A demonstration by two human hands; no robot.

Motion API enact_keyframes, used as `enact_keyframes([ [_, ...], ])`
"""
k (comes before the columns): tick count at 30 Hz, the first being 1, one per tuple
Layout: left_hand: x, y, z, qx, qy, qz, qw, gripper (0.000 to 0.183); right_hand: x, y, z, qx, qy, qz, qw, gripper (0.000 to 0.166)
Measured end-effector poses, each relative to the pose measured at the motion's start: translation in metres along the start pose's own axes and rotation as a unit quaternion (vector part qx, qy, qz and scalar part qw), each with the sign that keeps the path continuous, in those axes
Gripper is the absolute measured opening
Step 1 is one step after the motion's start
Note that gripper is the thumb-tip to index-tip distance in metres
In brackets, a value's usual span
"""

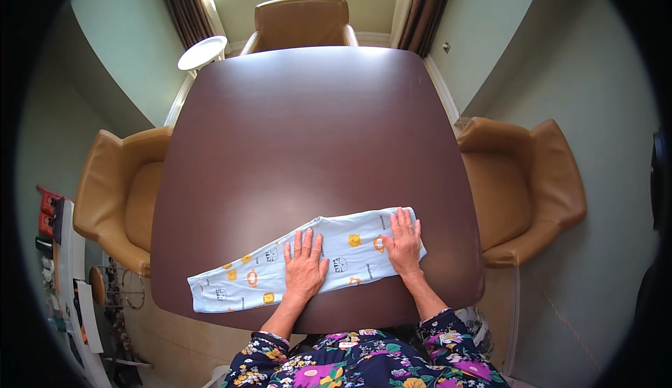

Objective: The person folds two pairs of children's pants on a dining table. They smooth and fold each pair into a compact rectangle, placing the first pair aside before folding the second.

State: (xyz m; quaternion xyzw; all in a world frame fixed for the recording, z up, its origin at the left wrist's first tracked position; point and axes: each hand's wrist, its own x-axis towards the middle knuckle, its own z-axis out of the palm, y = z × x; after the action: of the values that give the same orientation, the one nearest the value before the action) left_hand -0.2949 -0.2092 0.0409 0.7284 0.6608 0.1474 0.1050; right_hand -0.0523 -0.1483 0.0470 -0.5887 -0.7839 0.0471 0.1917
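Observation:
A pair of light blue children's trousers (341,246) with animal prints lies folded lengthwise, one leg over the other, on the dark brown table (310,125). Its waistband end is at the right, its cuffs at the left, near the table's front edge. My left hand (304,267) rests flat, palm down, on the middle of the cloth, just below the crotch point. Near the waistband, my right hand (404,243) also presses flat on the fabric, fingers pointing away from me. Neither hand grips anything.
Tan leather armchairs stand at the left (131,199), right (514,194) and far side (302,23) of the table. A round white side table (203,53) is by the far left corner. Shelving with various items (65,262) stands at the lower left.

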Motion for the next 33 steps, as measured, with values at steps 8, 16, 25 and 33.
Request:
enact_keyframes([
  [8,0.001,-0.004,-0.002,-0.013,0.004,0.014,1.0,0.058,0.003,-0.006,-0.006,-0.092,-0.053,0.043,0.993,0.056],
  [16,0.002,0.003,0.0,-0.074,0.045,0.0,0.996,0.056,-0.004,-0.008,-0.01,-0.107,-0.056,0.068,0.99,0.056],
  [25,0.001,0.015,0.0,-0.059,-0.016,-0.02,0.998,0.065,-0.008,-0.011,-0.013,-0.105,-0.066,0.078,0.989,0.056],
  [33,0.004,0.015,0.001,-0.052,-0.009,-0.026,0.998,0.065,-0.008,-0.009,-0.013,-0.087,-0.044,0.063,0.993,0.054],
])
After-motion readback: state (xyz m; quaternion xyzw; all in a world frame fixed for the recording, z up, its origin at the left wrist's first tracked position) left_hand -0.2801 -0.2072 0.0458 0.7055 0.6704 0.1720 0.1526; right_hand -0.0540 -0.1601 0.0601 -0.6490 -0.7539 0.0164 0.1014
